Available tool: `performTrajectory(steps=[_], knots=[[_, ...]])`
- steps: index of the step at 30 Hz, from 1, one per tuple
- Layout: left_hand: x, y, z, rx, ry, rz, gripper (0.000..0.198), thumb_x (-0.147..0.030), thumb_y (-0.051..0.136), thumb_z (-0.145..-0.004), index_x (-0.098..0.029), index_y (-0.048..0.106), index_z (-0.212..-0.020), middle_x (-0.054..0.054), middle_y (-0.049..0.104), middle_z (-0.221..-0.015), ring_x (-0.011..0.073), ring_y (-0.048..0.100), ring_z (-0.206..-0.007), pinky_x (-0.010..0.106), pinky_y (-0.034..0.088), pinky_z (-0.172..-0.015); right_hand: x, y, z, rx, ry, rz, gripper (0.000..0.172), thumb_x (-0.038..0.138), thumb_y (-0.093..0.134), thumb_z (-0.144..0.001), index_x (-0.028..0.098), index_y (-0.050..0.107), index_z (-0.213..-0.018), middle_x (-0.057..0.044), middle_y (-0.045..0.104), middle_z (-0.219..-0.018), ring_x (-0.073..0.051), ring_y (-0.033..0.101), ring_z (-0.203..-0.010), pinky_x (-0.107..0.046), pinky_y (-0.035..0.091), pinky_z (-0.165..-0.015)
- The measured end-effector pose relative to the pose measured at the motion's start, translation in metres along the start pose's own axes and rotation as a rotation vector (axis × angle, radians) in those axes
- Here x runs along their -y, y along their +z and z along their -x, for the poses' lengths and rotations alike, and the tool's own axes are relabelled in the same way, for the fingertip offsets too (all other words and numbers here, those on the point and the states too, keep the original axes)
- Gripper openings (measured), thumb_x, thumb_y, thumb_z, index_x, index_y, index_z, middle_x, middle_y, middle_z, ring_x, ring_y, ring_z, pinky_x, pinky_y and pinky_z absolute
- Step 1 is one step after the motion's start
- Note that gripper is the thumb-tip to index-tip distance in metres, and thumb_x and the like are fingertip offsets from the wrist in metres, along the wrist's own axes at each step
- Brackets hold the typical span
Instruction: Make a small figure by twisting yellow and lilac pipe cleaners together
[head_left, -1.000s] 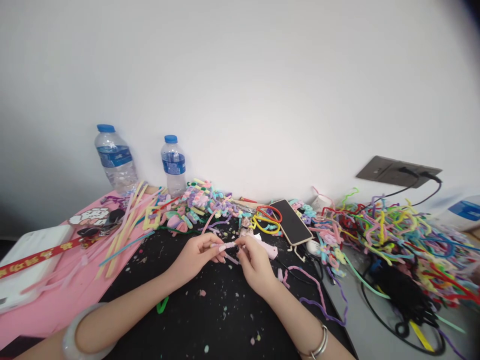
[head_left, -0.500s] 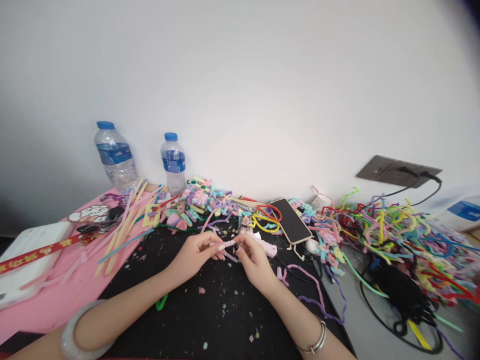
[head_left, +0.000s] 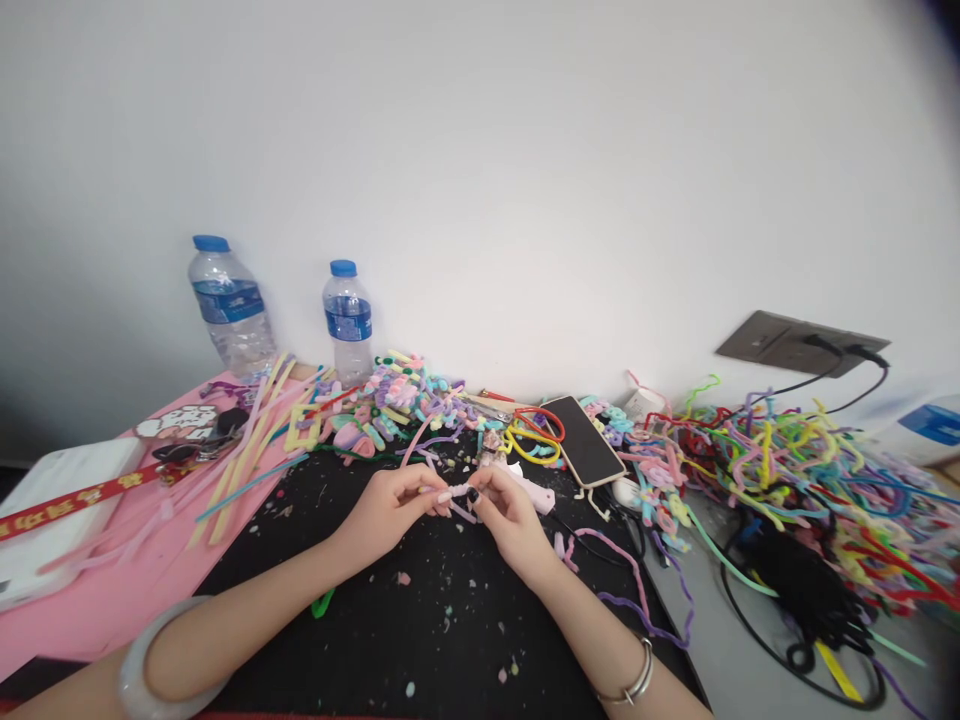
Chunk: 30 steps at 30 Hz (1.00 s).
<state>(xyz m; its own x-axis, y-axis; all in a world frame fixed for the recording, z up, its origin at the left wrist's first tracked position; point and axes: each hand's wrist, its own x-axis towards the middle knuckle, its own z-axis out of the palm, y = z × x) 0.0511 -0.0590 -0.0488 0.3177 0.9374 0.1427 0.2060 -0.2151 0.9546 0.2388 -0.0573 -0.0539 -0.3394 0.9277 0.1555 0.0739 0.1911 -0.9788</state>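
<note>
Between my two hands is a pale pink-lilac pipe cleaner [head_left: 458, 491], pinched at both ends over the black mat [head_left: 420, 630]. My left hand [head_left: 401, 505] closes thumb and fingers on its left end. Thumb and index of my right hand [head_left: 508, 515] press on the right end; one dark nail shows. A lilac length hangs just below the fingers. Right behind my right hand lies a pale pink glue gun [head_left: 534, 490], partly hidden by it. The fingers cover much of the held piece, so its exact shape is unclear.
Pipe-cleaner pieces [head_left: 405, 395] heap along the wall. A phone [head_left: 583, 440] and yellow-handled scissors [head_left: 534, 445] lie behind my hands. Two water bottles [head_left: 349, 325] stand at back left. A tangle of pipe cleaners [head_left: 780, 450] and black cable [head_left: 802, 590] fills the right. Scraps dot the mat.
Both hands keep their pinch on the pipe cleaner, with only a tiny shift of the fingers. The view has tilted very slightly.
</note>
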Motion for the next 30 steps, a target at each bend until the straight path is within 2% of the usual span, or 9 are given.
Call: performTrajectory(steps=[12,17,21,25,30], knots=[[-0.0014,0.0003,0.001,-0.006,0.015,-0.059,0.019,-0.031,0.054,-0.083,-0.016,0.066,-0.079,0.003,0.068,-0.073,0.0162,0.063,-0.069,0.026,0.049,-0.066,0.0054,0.0032,0.0011,-0.004,0.046,-0.069,0.008,0.027,0.052,-0.082,0.02,0.048,-0.079,0.004,0.041,-0.066,-0.011,0.036,-0.058,-0.024,0.026,-0.053],[-0.0023,0.0007,0.0017,-0.004,0.02,-0.06,0.018,-0.029,0.054,-0.083,-0.017,0.065,-0.078,0.003,0.068,-0.073,0.0163,0.064,-0.069,0.026,0.049,-0.066,0.0041,0.0033,0.0003,-0.007,0.051,-0.076,0.008,0.026,0.052,-0.081,0.02,0.049,-0.078,0.004,0.042,-0.066,-0.011,0.037,-0.059,-0.024,0.027,-0.053],[-0.0021,0.0012,0.0002,-0.046,-0.012,0.03,0.016,-0.03,0.054,-0.083,-0.016,0.063,-0.08,0.002,0.067,-0.072,0.0165,0.064,-0.068,0.027,0.05,-0.066,0.0029,0.0015,-0.0007,-0.003,0.048,-0.128,0.01,0.029,0.051,-0.082,0.02,0.053,-0.086,0.002,0.047,-0.071,-0.011,0.04,-0.061,-0.024,0.029,-0.055],[-0.0027,0.0012,-0.0026,-0.097,-0.081,0.151,0.016,-0.031,0.056,-0.081,-0.016,0.061,-0.082,0.002,0.068,-0.071,0.0169,0.065,-0.069,0.028,0.052,-0.067,-0.0003,-0.0023,-0.0023,-0.023,-0.002,-0.157,0.019,0.031,0.047,-0.085,0.02,0.056,-0.098,0.0,0.05,-0.077,-0.011,0.04,-0.059,-0.024,0.029,-0.052],[-0.0036,0.0008,-0.0034,-0.095,-0.091,0.166,0.016,-0.031,0.056,-0.081,-0.015,0.06,-0.083,0.002,0.068,-0.071,0.0165,0.065,-0.068,0.028,0.052,-0.067,-0.0018,-0.0024,-0.003,-0.071,-0.03,-0.077,0.021,0.034,0.046,-0.086,0.02,0.056,-0.098,0.0,0.05,-0.076,-0.011,0.041,-0.059,-0.024,0.031,-0.051]])
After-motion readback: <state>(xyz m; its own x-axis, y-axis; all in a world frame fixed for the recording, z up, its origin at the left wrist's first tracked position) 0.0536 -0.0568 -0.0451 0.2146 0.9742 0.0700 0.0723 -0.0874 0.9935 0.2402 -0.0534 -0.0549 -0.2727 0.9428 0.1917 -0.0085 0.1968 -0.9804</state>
